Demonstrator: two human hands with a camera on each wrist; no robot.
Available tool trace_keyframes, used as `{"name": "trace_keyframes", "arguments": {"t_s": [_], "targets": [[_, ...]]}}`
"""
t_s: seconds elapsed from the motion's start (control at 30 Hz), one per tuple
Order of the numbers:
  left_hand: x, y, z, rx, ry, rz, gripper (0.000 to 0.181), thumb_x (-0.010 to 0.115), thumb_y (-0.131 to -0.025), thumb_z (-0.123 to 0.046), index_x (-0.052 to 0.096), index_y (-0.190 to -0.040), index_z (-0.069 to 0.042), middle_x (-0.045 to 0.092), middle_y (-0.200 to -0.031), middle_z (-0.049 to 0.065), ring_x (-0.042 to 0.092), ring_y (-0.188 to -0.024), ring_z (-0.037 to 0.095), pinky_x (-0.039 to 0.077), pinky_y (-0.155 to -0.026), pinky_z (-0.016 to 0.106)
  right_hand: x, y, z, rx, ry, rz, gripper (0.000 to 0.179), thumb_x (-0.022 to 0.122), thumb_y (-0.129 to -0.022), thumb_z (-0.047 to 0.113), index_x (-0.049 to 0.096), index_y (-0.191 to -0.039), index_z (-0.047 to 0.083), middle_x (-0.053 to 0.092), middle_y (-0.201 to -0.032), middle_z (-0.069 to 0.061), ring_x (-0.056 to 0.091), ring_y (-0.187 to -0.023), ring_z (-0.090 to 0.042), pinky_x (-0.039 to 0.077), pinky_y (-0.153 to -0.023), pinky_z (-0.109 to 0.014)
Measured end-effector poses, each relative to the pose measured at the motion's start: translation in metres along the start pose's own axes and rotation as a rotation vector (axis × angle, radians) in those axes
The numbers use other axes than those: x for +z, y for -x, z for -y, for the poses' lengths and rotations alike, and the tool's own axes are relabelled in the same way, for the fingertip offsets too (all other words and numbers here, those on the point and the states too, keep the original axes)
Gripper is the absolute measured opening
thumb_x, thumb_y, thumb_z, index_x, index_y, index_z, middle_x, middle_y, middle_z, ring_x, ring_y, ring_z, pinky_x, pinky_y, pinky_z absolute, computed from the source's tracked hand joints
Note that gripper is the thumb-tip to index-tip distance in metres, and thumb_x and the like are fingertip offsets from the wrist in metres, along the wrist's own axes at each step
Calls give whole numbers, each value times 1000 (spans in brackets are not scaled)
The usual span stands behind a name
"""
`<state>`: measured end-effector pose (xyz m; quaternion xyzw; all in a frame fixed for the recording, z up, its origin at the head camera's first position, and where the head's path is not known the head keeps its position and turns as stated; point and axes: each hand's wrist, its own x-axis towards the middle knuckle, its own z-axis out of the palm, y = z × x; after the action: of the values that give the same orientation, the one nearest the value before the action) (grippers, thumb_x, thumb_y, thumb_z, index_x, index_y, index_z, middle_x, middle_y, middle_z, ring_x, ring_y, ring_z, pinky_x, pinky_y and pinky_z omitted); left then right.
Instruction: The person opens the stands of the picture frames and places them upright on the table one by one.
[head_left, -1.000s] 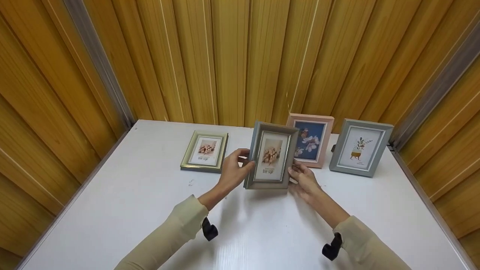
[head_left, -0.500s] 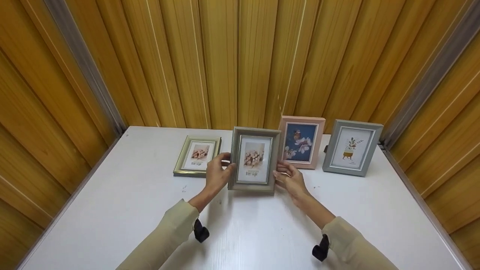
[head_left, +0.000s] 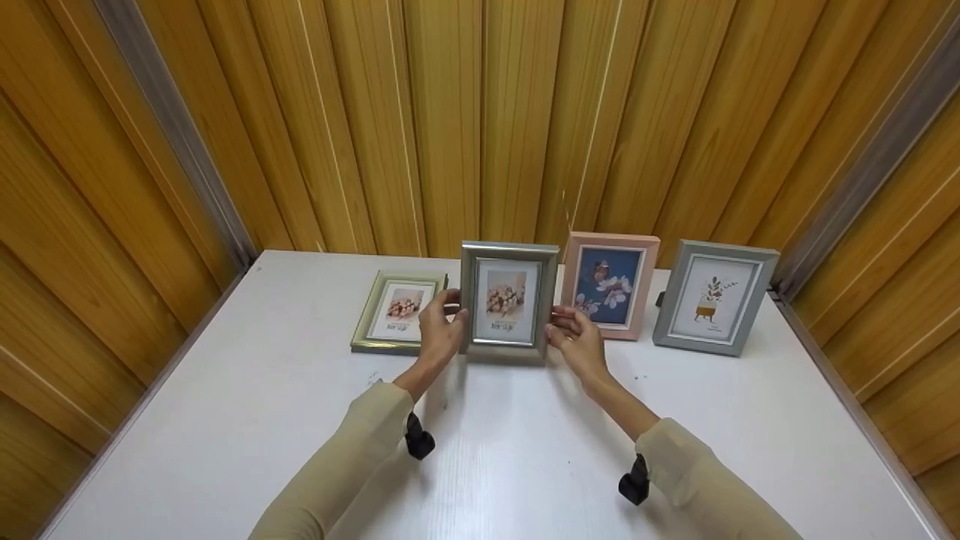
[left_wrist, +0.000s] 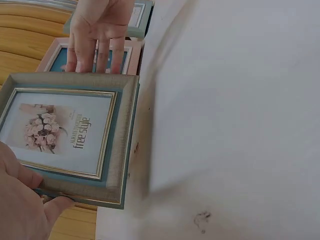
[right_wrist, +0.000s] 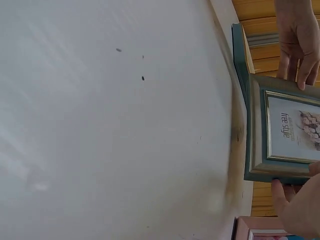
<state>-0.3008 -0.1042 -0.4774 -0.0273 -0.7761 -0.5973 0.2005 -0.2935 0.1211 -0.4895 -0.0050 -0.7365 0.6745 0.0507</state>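
Note:
Both hands hold an upright silver-gold picture frame [head_left: 508, 300] with a flower photo, close over the white table. My left hand [head_left: 441, 330] grips its left edge; in the left wrist view the thumb [left_wrist: 25, 175] lies on the front border. The right hand [head_left: 583, 343] holds the opposite edge, thumb toward the front, and some of its fingers are hidden behind the frame. At the left a similar gold frame [head_left: 363, 322] lies flat, partly behind the left hand. A pink frame [head_left: 649, 289] with a blossom picture stands just right of the held one.
A grey-green frame [head_left: 757, 300] with a plant drawing stands farthest right. Yellow wood-look panels [head_left: 442, 127] rise behind the white table [head_left: 480, 465]. Dark straps with small devices [head_left: 420, 442] hang at both wrists.
The held frame has moved left, off the pink frame that it partly covered. It has turned to face the head camera and now stands more upright, farther back; both hands keep hold.

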Motion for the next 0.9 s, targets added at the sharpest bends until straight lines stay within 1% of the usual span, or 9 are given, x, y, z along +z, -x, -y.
{"name": "trace_keyframes", "arguments": {"t_s": [0.1, 0.2, 0.27, 0.37, 0.47, 0.57, 0.73, 0.9], "targets": [[5, -10, 4, 1, 17, -13, 31, 60, -92, 10, 63, -122, 9, 69, -118, 27, 69, -108, 41, 57, -97, 46, 1, -6, 3, 15, 33, 30, 45, 60, -98, 0, 52, -143, -1, 58, -142, -26, 60, -129, -34, 53, -105, -35], [10, -19, 7, -21, 21, -14, 31, 60, -94, 8, 63, -125, 7, 68, -121, 25, 67, -112, 39, 55, -100, 45, 3, -13, 4, 28, 55, 70, 54, 59, -99, 2, 43, -151, 1, 48, -153, -26, 46, -144, -38, 41, -118, -43], [13, -24, 11, -41, 22, -13, 32, 59, -95, 7, 62, -127, 6, 67, -124, 24, 66, -115, 38, 54, -102, 45, 5, -18, 4, 38, 57, 99, 60, 58, -100, 2, 36, -156, 2, 40, -159, -26, 38, -150, -39, 34, -123, -45], [19, -29, 16, -47, 18, -30, 32, 59, -96, 7, 63, -127, 6, 67, -124, 24, 66, -116, 39, 52, -104, 48, 8, -23, 2, 60, 69, 147, 68, 58, -100, 3, 26, -160, 2, 30, -165, -24, 28, -154, -39, 28, -126, -46], [24, -33, 21, -27, 3, -55, 30, 59, -94, 9, 63, -124, 8, 67, -121, 26, 67, -113, 40, 53, -103, 50, 10, -27, 0, 86, 91, 183, 75, 58, -100, 4, 17, -163, 3, 21, -168, -22, 21, -157, -38, 24, -127, -47], [28, -36, 24, -12, -30, -67, 30, 60, -94, 9, 64, -124, 9, 68, -120, 26, 68, -112, 40, 54, -101, 48, 11, -29, -3, 97, 114, 203, 80, 59, -100, 6, 11, -164, 5, 15, -170, -21, 15, -158, -37, 21, -128, -46], [32, -42, 24, -8, -83, -61, 29, 60, -94, 8, 64, -123, 7, 69, -120, 25, 68, -112, 39, 54, -101, 46, 10, -32, -4, 80, 134, 217, 83, 59, -99, 4, 7, -164, 5, 9, -171, -21, 11, -159, -37, 17, -129, -46], [33, -45, 24, -10, -119, -46, 32, 61, -94, 8, 63, -125, 5, 69, -120, 24, 68, -113, 38, 53, -104, 47, 9, -36, -4, 90, 164, 225, 83, 58, -99, 4, 7, -164, 3, 10, -170, -23, 12, -158, -38, 19, -128, -48]]}}
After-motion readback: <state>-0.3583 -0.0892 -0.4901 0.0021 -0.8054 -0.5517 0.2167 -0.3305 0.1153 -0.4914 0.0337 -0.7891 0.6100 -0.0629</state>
